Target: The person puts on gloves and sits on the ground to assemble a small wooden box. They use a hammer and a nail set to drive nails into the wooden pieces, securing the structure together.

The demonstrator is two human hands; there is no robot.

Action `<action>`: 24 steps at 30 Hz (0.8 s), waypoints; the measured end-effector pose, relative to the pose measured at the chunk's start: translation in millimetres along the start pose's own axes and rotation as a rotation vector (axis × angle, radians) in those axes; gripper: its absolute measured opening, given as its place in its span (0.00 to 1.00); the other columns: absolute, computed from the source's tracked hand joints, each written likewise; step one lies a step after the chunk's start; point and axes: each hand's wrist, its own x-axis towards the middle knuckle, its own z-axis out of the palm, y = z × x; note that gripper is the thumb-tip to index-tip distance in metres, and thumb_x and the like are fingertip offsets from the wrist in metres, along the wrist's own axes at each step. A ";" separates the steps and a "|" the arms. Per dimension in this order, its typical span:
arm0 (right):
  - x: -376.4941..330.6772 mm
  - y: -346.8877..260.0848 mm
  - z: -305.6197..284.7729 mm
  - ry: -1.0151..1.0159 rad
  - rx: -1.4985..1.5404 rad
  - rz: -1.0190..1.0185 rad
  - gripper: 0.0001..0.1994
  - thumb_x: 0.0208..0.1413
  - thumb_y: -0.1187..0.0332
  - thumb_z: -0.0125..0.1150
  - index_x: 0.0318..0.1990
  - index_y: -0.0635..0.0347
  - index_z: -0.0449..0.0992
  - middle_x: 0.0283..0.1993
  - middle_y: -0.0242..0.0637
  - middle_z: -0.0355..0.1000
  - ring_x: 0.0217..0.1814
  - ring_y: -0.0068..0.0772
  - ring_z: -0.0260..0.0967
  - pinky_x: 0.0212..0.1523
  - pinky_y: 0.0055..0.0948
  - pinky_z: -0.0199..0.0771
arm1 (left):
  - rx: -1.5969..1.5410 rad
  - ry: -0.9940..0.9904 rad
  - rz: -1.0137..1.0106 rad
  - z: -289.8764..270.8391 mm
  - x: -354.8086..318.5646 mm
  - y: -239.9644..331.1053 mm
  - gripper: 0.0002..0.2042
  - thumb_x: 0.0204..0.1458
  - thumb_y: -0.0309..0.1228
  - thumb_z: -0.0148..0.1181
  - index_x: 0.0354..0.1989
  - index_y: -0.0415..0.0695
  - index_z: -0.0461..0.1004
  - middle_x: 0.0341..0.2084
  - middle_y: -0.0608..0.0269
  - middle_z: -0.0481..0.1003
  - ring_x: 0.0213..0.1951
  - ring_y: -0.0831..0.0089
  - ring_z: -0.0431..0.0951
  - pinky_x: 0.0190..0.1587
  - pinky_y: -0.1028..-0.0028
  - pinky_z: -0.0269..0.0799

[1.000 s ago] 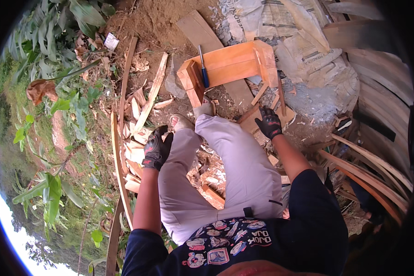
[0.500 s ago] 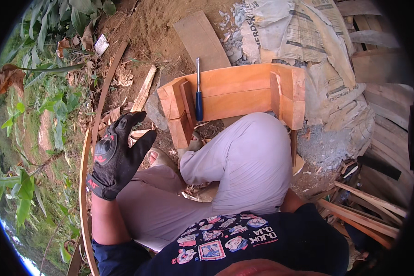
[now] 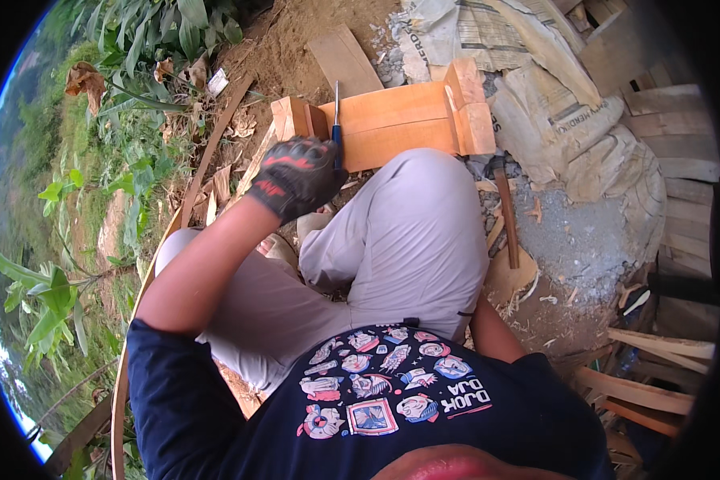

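Note:
My left hand (image 3: 302,172), in a black glove with red marks, is closed over the near left corner of an orange-brown wooden piece (image 3: 392,120). This piece is a board with thick blocks at both ends, and the glove hides its near left block. A chisel (image 3: 337,136) with a blue handle and metal shaft lies across the board, its handle right beside my gloved fingers. My fingertips are hidden. Of my right arm (image 3: 494,328) only the forearm shows, passing behind my bent knee; the right hand is out of sight.
A hammer (image 3: 506,212) with a wooden handle lies right of my knee. Torn sacks (image 3: 552,144) and grey powder (image 3: 572,232) spread to the right, beside stacked planks (image 3: 680,168). A flat board (image 3: 346,60) lies beyond the wooden piece. Plants (image 3: 52,296) grow at left.
My left hand has moved right from open air and closed on the wooden piece. The wooden piece has tilted, and more of the hammer shows. The whole view has shifted somewhat.

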 end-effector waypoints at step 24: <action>-7.0 18.3 -60.4 -0.201 0.064 0.178 0.33 0.64 0.54 0.68 0.73 0.59 0.70 0.72 0.55 0.70 0.74 0.59 0.67 0.71 0.51 0.69 | -0.170 0.036 -0.294 11.5 122.8 -11.8 0.20 0.65 0.39 0.52 0.59 0.41 0.76 0.56 0.39 0.81 0.60 0.43 0.81 0.61 0.50 0.76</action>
